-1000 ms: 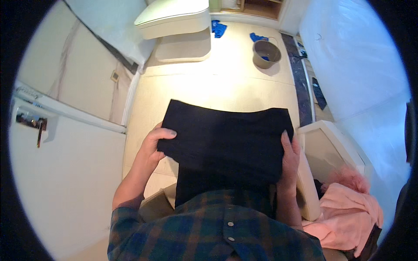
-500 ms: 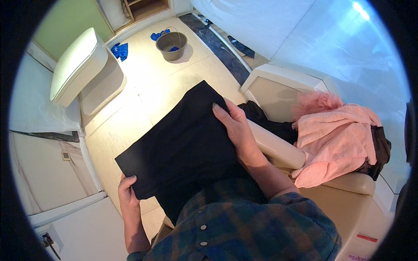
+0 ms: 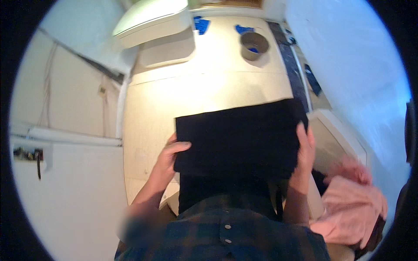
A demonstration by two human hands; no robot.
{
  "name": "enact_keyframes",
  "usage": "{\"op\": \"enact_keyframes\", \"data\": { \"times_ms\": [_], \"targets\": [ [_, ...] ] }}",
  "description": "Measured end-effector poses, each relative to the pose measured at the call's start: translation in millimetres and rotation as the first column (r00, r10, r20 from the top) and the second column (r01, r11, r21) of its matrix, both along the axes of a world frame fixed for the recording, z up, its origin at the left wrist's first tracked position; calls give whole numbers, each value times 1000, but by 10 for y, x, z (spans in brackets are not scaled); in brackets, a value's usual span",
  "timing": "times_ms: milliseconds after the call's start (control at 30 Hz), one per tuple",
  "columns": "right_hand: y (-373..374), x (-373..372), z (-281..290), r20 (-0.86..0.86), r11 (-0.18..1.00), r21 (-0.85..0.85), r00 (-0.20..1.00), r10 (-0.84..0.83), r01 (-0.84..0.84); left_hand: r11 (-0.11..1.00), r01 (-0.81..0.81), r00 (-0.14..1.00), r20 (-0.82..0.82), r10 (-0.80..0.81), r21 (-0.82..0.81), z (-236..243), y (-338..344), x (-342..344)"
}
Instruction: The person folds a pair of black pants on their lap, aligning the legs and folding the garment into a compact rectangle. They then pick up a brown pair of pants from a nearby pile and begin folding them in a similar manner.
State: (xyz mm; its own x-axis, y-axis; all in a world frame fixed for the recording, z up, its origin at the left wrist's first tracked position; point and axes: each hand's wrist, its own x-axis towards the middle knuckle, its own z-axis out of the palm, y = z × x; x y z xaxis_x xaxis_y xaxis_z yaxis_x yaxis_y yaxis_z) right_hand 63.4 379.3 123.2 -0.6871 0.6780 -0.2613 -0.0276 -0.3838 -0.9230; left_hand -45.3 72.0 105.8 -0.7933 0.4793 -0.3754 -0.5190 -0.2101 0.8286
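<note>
A folded black cloth, perhaps a garment (image 3: 237, 139), is stretched out between my two hands in front of my body. My left hand (image 3: 170, 153) grips its left edge, the thumb on top and the other fingers mostly hidden beneath. At the opposite edge my right hand (image 3: 306, 150) pinches the cloth, thumb on the upper side. The fabric forms a wide rectangle, with its lower part hanging over more black material at my lap.
A pink towel (image 3: 350, 209) lies heaped on the right beside dark cloth. Farther off on the floor stand a grey-brown bucket (image 3: 261, 41) and two blue cloths (image 3: 201, 26). A white padded seat (image 3: 152, 24) is at the upper left; a white door (image 3: 78, 195) is on the left.
My view has turned left, so the room appears shifted rightward. The black cloth went from a slant to nearly level, and my right hand came down to its right edge.
</note>
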Motion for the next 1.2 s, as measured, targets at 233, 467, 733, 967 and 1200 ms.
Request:
{"op": "enact_keyframes", "data": {
  "times_ms": [233,467,733,967,1200],
  "targets": [
    [-27,-234,-110,-84,995,-101,996,1,-10,990,-76,997,-23,79,118,-18,178,-285],
    [-6,-385,-163,10,984,-135,993,-116,117,989,-82,996,30,79,123,-198,365,-698],
    [167,-208,-322,484,947,306,873,-63,-102,957,90,939,297,-174,277,-1012,665,-1503],
    [288,513,-960,649,750,583,735,-197,-314,888,282,750,495,-440,363,-958,1171,-1984],
    [50,-423,-410,669,969,-5,721,-182,249,911,361,716,567,-407,198,-469,1232,-2117]
  ]
}}
